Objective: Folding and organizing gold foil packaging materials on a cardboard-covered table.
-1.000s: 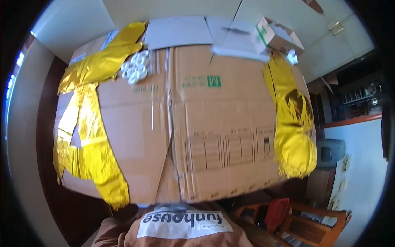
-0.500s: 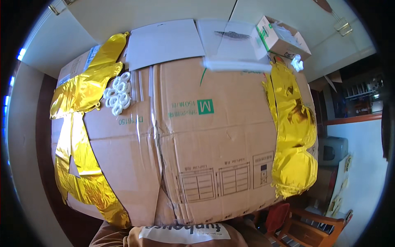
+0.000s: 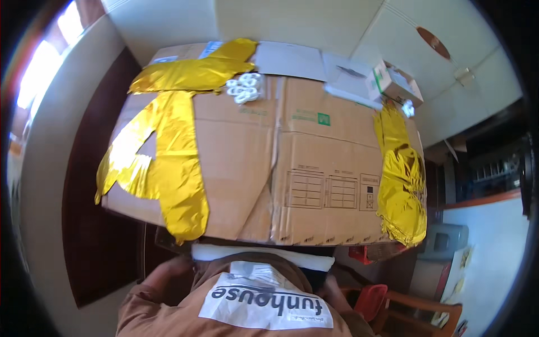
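Observation:
A large flattened cardboard sheet (image 3: 314, 168) covers the table in front of me. Crumpled gold foil balloons lie on its left part (image 3: 168, 163) and along its right edge (image 3: 401, 185). A cluster of small white rings (image 3: 243, 88) sits near the far edge. My left hand (image 3: 168, 271) is low by my body, under the sheet's near edge, mostly hidden. My right hand (image 3: 332, 289) shows only as a sliver beside my brown shirt (image 3: 252, 297). Neither hand touches the foil or the rings, and I cannot make out their fingers.
A small white and green box (image 3: 393, 84) and white paper sheets (image 3: 292, 59) lie at the far edge. A dark table side (image 3: 90, 224) drops away on the left. Red and wooden chair parts (image 3: 387, 300) stand at the lower right, with a grey bin (image 3: 443, 241) beyond.
The view has tipped down and back, so the cardboard now sits farther up the picture. More of my shirt and both arms have come into view at the bottom.

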Demonstrator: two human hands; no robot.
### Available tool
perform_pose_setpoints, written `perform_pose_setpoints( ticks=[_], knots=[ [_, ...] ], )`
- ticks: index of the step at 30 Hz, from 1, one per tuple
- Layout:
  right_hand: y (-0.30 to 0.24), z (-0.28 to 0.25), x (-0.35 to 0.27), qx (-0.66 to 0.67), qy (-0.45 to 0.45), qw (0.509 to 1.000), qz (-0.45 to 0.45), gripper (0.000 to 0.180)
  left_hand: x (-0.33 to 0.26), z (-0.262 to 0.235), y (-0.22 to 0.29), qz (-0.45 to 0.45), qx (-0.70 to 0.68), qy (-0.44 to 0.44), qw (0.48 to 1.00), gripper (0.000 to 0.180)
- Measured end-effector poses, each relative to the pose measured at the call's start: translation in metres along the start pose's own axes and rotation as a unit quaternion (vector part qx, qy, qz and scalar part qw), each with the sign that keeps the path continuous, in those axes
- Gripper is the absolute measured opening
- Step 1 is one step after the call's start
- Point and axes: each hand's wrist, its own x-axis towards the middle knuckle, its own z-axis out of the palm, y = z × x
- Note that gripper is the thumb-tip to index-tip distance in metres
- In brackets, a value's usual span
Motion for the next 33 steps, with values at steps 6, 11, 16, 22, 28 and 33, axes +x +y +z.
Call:
perform_pose_setpoints(
  ticks=[6, 11, 16, 22, 28, 33],
  knots=[
    [-0.215, -0.162, -0.131, -0.176, -0.207, 0.926, -0.261, 0.027, -0.108, -0.150, 0.191, 0.009, -0.155, 0.130, 0.979, 0.027],
    [-0.384, -0.197, -0.174, -0.081, -0.210, 0.819, -0.528, 0.016, -0.115, -0.176, 0.229, 0.060, 0.155, 0.554, 0.816, 0.023],
    [-0.477, -0.163, -0.166, -0.107, -0.188, 0.757, -0.617, 0.018, -0.097, -0.169, 0.195, 0.077, 0.219, 0.506, 0.831, 0.022],
    [-0.521, -0.113, -0.157, -0.120, -0.131, 0.700, -0.692, 0.017, -0.098, -0.173, 0.207, 0.135, 0.234, 0.551, 0.790, 0.016],
    [-0.537, -0.057, -0.140, -0.116, -0.017, 0.632, -0.766, 0.014, -0.110, -0.187, 0.182, 0.181, 0.081, 0.480, 0.854, 0.024],
    [-0.541, -0.041, -0.147, -0.113, 0.033, 0.612, -0.782, 0.016, -0.118, -0.206, 0.175, 0.106, -0.123, 0.447, 0.880, 0.017]
  ],
)
